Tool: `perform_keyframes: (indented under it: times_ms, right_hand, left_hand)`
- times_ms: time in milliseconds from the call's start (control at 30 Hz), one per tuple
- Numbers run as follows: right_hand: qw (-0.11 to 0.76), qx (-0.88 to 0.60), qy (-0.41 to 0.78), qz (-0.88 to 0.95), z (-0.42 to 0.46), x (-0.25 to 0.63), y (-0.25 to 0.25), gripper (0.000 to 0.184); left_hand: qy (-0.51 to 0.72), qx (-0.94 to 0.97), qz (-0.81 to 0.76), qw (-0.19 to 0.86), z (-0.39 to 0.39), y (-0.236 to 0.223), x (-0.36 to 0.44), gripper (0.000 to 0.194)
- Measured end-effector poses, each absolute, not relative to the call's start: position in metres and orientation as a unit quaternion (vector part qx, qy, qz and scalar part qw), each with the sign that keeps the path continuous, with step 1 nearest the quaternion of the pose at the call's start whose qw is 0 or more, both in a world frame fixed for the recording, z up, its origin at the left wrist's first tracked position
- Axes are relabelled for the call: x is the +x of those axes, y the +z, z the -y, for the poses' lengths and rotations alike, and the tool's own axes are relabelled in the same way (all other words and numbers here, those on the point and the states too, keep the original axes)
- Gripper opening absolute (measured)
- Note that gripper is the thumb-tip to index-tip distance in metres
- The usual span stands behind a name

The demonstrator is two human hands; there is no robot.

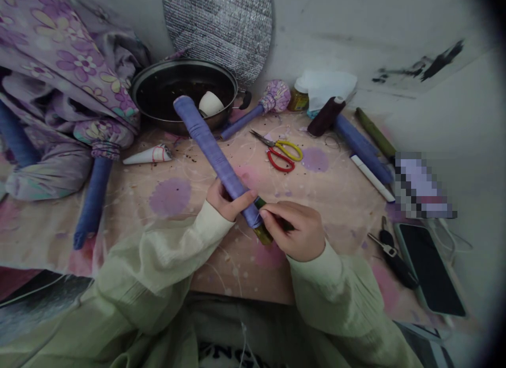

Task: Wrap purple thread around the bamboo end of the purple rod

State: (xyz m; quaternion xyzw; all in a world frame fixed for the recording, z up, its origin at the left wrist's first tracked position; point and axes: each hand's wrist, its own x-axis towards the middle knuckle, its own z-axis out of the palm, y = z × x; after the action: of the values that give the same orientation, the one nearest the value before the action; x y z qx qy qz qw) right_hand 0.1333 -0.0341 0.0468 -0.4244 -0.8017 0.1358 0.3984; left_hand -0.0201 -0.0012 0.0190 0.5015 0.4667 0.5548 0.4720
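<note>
A long stick wrapped in blue-purple cloth [211,152] slants over the table, its far end in front of the wok. A bare green-brown end [263,234] sticks out of the wrap close to me. My left hand [228,200] is closed round the stick near this lower end, thumb across the top. At the same end my right hand [295,226] is closed in a pinch, thumb against the curled fingers. A fine pale thread [256,219] crosses the wrap there and runs to the right fingertips. The fingers partly hide what they pinch.
Beyond the stick are a black wok [158,117] with a white cup-like piece, scissors [280,151] and a dark thread spool [326,116]. Cloth-covered handles [95,199] lie left. At the right are keys [389,247], a phone [430,268] and a blue roll [363,149].
</note>
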Motion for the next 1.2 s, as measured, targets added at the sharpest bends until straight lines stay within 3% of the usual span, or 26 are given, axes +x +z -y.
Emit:
perform_keyframes:
  times_ms: [233,567,867,1033,1200]
  right_hand:
    - [0.416,-0.451,0.211,0.761,0.036,0.135,0.051,0.013]
    - [0.427,-0.479,0.226,0.733,0.034,0.135,0.050,0.011]
    - [0.426,-0.501,0.296,0.693,0.036,0.137,0.051,0.013]
    - [0.435,-0.492,0.283,0.699,0.035,0.137,0.050,0.013]
    - [0.450,-0.508,0.275,0.681,0.034,0.137,0.046,0.013]
  left_hand:
    - [0.590,0.434,-0.496,0.467,-0.001,0.016,-0.015,0.028]
    - [0.597,0.370,-0.510,0.497,-0.005,0.013,-0.013,0.038]
    - [0.590,0.344,-0.509,0.524,0.001,0.025,-0.013,0.034]
    - [0.607,0.357,-0.499,0.505,0.001,0.022,-0.012,0.030]
    - [0.598,0.336,-0.503,0.526,0.001,0.019,-0.008,0.040]
